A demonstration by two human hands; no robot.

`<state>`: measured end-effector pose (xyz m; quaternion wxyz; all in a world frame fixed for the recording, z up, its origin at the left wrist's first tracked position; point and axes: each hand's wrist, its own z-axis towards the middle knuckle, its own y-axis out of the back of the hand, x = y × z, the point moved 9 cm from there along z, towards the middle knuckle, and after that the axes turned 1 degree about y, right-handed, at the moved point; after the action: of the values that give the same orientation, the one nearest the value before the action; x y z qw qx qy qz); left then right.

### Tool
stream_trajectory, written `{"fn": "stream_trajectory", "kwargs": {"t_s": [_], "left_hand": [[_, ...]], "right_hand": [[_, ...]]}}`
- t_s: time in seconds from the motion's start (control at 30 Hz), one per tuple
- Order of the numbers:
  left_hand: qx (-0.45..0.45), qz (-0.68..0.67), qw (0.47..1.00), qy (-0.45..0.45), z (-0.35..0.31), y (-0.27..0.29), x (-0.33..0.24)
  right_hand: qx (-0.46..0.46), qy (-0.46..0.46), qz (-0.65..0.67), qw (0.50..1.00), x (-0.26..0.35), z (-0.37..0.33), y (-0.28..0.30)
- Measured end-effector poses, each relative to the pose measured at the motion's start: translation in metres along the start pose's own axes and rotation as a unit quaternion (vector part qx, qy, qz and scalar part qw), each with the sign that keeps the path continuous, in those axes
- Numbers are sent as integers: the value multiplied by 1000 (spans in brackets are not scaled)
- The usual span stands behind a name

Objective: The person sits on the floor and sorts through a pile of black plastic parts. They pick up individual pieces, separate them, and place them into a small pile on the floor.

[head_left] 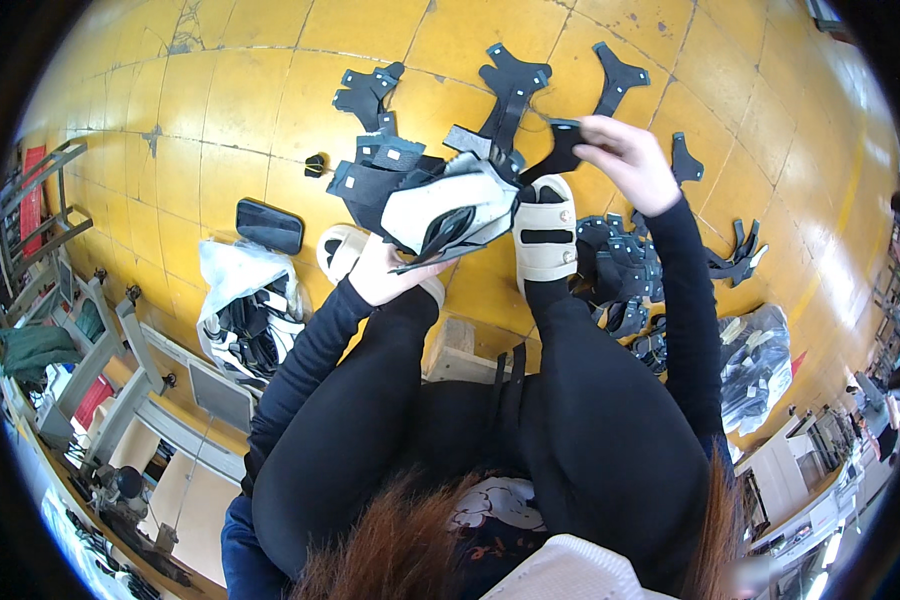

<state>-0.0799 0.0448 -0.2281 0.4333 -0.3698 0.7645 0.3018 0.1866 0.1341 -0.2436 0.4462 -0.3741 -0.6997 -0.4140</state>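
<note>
My left hand is closed around a bundle of white and black cut pieces that look like shoe uppers, held above the floor between my feet. My right hand pinches the end of a black fabric piece with a teal edge. The other end of that piece runs in behind the white bundle, so I cannot tell whether they are joined. Just beyond the bundle are more black pieces with pale tags.
On the yellow tiled floor lie several branched black pieces, a pile of dark pieces and a phone. Plastic bags of parts stand at the left and right. Metal frames stand at the left.
</note>
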Motion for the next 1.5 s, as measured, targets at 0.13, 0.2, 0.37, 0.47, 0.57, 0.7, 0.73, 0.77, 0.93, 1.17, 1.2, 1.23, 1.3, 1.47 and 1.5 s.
{"fn": "stream_trajectory", "kwargs": {"t_s": [0.13,0.2,0.37,0.47,0.57,0.7,0.73,0.77,0.93,1.17,1.2,1.23,1.3,1.47,1.5], "left_hand": [[6,115,992,-47,3,-1,11],[-3,172,982,-75,2,-2,-6],[-16,219,971,-99,-1,-8,-6],[-49,303,938,-159,-4,-9,-18],[-67,281,942,-168,-4,-10,-20],[-54,267,942,-194,1,-18,-32],[-51,263,941,-206,2,-19,-37],[1,250,954,-168,7,-24,-31],[25,220,956,-194,7,-28,-45],[44,181,962,-200,12,-35,-57],[48,168,964,-202,12,-35,-58],[51,162,965,-200,12,-36,-59],[56,150,967,-197,13,-35,-60],[26,126,981,-147,6,-31,-21],[38,130,980,-145,6,-32,-14]], "right_hand": [[70,-19,-5,997,-56,54,-36],[38,2,-29,999,-81,77,-40],[-127,50,-186,973,-89,80,-23],[-146,49,-133,979,-55,57,-15],[-39,18,48,998,-23,34,-24],[24,18,117,993,58,-8,-28],[33,17,130,991,67,-16,-28],[38,22,142,989,73,-23,-29],[34,15,124,992,83,-27,-34],[88,23,100,991,85,-28,-51],[92,30,98,990,86,-28,-53],[89,7,104,991,85,-29,-53],[78,11,97,992,84,-30,-50],[53,-20,122,991,87,-37,-41],[49,-13,134,990,87,-38,-41]]}}
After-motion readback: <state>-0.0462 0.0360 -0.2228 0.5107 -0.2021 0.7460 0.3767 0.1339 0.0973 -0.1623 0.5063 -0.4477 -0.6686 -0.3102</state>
